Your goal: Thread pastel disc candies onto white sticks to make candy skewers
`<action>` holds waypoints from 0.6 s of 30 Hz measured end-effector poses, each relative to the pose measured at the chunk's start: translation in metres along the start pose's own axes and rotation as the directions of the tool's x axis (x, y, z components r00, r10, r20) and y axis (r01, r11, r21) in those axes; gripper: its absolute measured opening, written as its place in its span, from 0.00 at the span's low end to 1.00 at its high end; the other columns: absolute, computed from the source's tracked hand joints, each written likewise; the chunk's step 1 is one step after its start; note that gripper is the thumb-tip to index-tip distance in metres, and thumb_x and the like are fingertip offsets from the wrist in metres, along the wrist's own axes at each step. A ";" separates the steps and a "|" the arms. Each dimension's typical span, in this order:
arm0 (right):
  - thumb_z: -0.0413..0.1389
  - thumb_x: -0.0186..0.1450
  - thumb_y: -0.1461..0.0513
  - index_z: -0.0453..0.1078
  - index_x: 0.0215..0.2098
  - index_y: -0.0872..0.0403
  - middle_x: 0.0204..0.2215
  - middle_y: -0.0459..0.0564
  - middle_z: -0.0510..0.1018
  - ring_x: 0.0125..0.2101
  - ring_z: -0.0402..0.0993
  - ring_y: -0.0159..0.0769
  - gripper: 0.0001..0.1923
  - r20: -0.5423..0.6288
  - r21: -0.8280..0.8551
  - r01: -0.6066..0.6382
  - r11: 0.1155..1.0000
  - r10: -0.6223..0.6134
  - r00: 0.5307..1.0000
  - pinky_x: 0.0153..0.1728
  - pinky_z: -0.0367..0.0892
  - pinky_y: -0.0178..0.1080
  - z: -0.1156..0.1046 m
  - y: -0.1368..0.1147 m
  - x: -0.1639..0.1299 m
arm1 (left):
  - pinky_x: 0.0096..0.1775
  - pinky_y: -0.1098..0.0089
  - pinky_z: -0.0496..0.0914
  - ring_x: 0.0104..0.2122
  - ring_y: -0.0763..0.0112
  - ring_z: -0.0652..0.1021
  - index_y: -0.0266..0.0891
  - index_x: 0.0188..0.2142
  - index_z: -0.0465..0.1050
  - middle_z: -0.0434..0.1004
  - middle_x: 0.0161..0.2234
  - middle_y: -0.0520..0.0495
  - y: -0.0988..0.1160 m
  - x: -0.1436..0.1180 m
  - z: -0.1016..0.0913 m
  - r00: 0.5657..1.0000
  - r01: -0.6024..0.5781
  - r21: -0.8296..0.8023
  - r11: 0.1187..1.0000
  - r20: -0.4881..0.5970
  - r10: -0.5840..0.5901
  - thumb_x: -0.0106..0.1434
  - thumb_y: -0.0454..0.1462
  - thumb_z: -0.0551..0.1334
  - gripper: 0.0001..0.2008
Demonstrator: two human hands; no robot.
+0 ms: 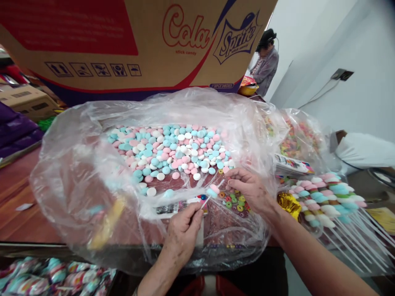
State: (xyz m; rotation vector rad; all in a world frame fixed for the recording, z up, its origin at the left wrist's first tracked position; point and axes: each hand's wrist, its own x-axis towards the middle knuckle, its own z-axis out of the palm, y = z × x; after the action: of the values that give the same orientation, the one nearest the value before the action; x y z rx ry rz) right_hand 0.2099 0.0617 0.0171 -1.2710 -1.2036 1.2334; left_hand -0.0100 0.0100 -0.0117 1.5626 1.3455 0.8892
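My left hand (185,226) is closed around the lower end of a thin white stick (206,201). A pink and a blue candy (212,190) are threaded on that stick, which points up and to the right. Close to the stick's free tip, my right hand (242,183) has its fingers pinched together; what lies between them is too small to make out. Under the hands spreads a clear plastic bag (77,135) with many pink, blue and white candies (175,152) inside its opening. Small coloured ring candies (236,201) lie below my right hand.
A large cardboard box (148,37) stands behind the bag. Finished-looking candy skewers (324,197) lie at right beside gold foil (288,205). Wrapped candies (55,277) fill the lower left. Printed packets (293,164) and bags of colourful candy (304,133) sit at right. A person (267,63) is farther back.
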 end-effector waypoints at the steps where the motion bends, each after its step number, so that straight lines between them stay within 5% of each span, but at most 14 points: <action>1: 0.61 0.54 0.59 0.72 0.34 0.53 0.22 0.42 0.76 0.24 0.70 0.30 0.09 -0.009 0.082 -0.028 0.996 0.029 1.000 0.26 0.64 0.33 0.002 -0.002 -0.001 | 0.28 0.73 0.62 0.23 0.70 0.70 0.40 0.38 0.78 0.70 0.21 0.54 0.000 0.000 0.000 1.000 -0.022 0.025 0.999 0.010 0.022 0.65 0.42 0.57 0.12; 4: 0.64 0.53 0.58 0.73 0.33 0.53 0.22 0.43 0.77 0.23 0.71 0.30 0.11 -0.011 0.199 -0.052 0.979 0.055 0.998 0.27 0.66 0.33 0.005 -0.006 -0.002 | 0.28 0.73 0.63 0.23 0.69 0.71 0.39 0.39 0.79 0.73 0.23 0.52 0.000 0.000 0.000 0.998 -0.055 0.062 0.997 0.028 0.054 0.66 0.41 0.56 0.14; 10: 0.65 0.53 0.59 0.76 0.33 0.53 0.25 0.44 0.79 0.25 0.74 0.30 0.10 0.027 0.178 -0.046 0.983 0.041 0.999 0.29 0.68 0.33 0.005 -0.004 -0.002 | 0.29 0.73 0.63 0.24 0.69 0.72 0.38 0.41 0.79 0.76 0.25 0.51 -0.001 0.000 0.000 0.999 -0.040 0.074 0.996 0.015 0.039 0.67 0.41 0.56 0.14; 14: 0.61 0.59 0.60 0.78 0.37 0.51 0.33 0.46 0.82 0.33 0.76 0.34 0.08 0.105 -0.058 0.093 0.994 -0.086 0.991 0.37 0.70 0.36 0.002 -0.001 -0.003 | 0.29 0.73 0.63 0.24 0.69 0.72 0.38 0.41 0.79 0.74 0.24 0.51 -0.002 0.001 0.001 0.999 -0.043 0.081 0.996 0.025 0.042 0.67 0.41 0.55 0.15; 18: 0.58 0.63 0.62 0.79 0.40 0.50 0.39 0.48 0.82 0.41 0.77 0.36 0.09 0.208 -0.297 0.294 0.908 -0.239 0.948 0.45 0.70 0.39 0.006 -0.004 -0.008 | 0.29 0.72 0.63 0.23 0.69 0.71 0.39 0.41 0.78 0.71 0.22 0.53 -0.002 0.001 0.001 0.999 -0.026 0.097 0.995 0.021 0.024 0.67 0.42 0.55 0.15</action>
State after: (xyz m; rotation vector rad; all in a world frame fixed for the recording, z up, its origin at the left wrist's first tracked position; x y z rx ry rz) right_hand 0.2041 0.0541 0.0217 -1.1990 -1.7001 0.9794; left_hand -0.0101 0.0107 -0.0137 1.6622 1.3754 0.8321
